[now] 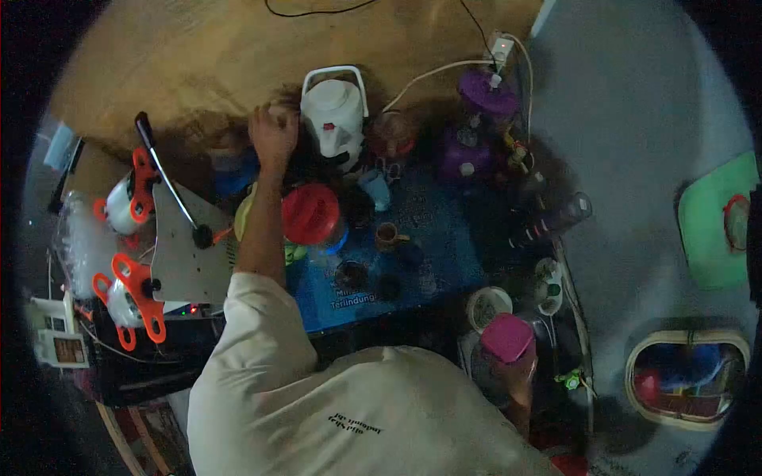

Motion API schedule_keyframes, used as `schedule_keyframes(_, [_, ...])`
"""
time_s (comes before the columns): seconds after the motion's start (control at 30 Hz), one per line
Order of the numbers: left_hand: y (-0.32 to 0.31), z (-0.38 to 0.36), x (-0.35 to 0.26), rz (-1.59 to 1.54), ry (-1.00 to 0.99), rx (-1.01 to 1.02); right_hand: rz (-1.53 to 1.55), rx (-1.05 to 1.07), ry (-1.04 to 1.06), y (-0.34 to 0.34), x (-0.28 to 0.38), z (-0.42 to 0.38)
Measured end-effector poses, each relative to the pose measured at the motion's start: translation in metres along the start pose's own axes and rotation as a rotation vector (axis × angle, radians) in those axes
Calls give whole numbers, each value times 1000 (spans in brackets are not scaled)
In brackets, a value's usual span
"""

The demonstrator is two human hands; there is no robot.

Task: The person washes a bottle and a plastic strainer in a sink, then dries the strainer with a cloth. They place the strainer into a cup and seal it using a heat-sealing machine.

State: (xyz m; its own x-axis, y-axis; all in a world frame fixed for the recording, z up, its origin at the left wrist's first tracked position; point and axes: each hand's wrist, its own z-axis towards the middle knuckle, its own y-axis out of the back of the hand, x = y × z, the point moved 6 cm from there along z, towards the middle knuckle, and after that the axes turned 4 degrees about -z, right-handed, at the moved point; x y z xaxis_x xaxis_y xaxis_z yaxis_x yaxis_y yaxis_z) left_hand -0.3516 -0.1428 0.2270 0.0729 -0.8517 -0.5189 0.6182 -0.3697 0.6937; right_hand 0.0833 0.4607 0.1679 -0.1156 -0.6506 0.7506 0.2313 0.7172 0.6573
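My left hand (274,136) reaches to the back of the table, just left of a white air pot (332,103) with its handle raised. Its fingers are curled, and I cannot tell what is in them. At the right front, my right hand (521,379) grips a pink plastic lid (508,336), flat side up. Right behind the lid stands a round container (489,308) with a pale rim. A tub with a red lid (310,214) sits beside my left forearm. A brown mug (387,236) and a light blue cup (375,190) stand mid-table.
A blue table cover (444,230) lies under the cups. Purple-lidded jars (487,92) stand at the back right, below a power strip (502,49) with cables. A clear bottle (573,208) lies near the right edge. Orange-handled sealers (141,297) are at the left.
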Motion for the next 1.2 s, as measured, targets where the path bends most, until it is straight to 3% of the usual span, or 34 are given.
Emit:
schedule_keyframes(0.07, [-33,54,12,-138,-55,-94,-91,84,-28,-2,5,2])
schedule_keyframes(0.1, [-74,89,22,-109,-9,132,-91,77,-33,-2,13,4])
schedule_keyframes(0.17, [-99,102,10,-77,30,366,-77,95,0,-8,27,6])
schedule_keyframes(0.23, [-100,100,-2,-455,309,359,-67,79,-35,-9,22,5])
schedule_keyframes(0.27, [-95,95,-6,-457,301,369,-61,58,-79,-8,20,4])
schedule_keyframes(0.3, [-80,91,-22,-575,59,272,-60,45,-91,-9,20,3])
schedule_keyframes(0.37, [-63,80,-48,-702,-201,193,306,68,-195,-16,22,2])
schedule_keyframes(0.4, [-62,78,-45,-824,-43,200,429,69,-234,-18,21,1])
schedule_keyframes(0.43, [-62,74,-43,-939,118,207,126,83,-122,-18,19,1])
schedule_keyframes(0.47, [-47,67,-58,-941,107,225,-176,99,-12,-19,19,0])
schedule_keyframes(0.53, [-21,50,-67,-630,403,163,-78,72,-61,-14,12,-2])
schedule_keyframes(0.57, [-44,63,-44,-627,394,179,15,54,-96,-13,10,-3])
schedule_keyframes(0.6, [-45,81,-44,-669,-52,69,17,52,-111,-12,16,0])
schedule_keyframes(0.7, [-64,90,-20,-508,14,145,-76,64,78,-13,40,12])
schedule_keyframes(0.77, [-50,74,-38,-1000,0,131,-18,140,-2,-19,37,14])
schedule_keyframes(0.8, [-79,92,-5,-729,228,104,0,163,-26,-21,38,15])
schedule_keyframes(0.83, [-77,90,-5,-730,227,103,15,94,-82,-21,40,13])
schedule_keyframes(0.9, [-82,89,0,-815,92,94,25,31,-145,-19,31,11])
schedule_keyframes(0.97, [-82,90,4,-789,59,138,-72,136,-41,-29,25,14])
schedule_keyframes(1.0, [-75,87,-7,-686,97,212,-104,178,-4,-32,28,15])
schedule_keyframes(1.07, [-52,82,-31,-457,140,338,-81,99,-224,-23,44,22])
schedule_keyframes(1.1, [-42,80,-41,-373,140,375,-82,117,-221,-23,41,20])
schedule_keyframes(1.2, [-23,81,-45,-105,-24,262,42,72,-155,-19,11,9])
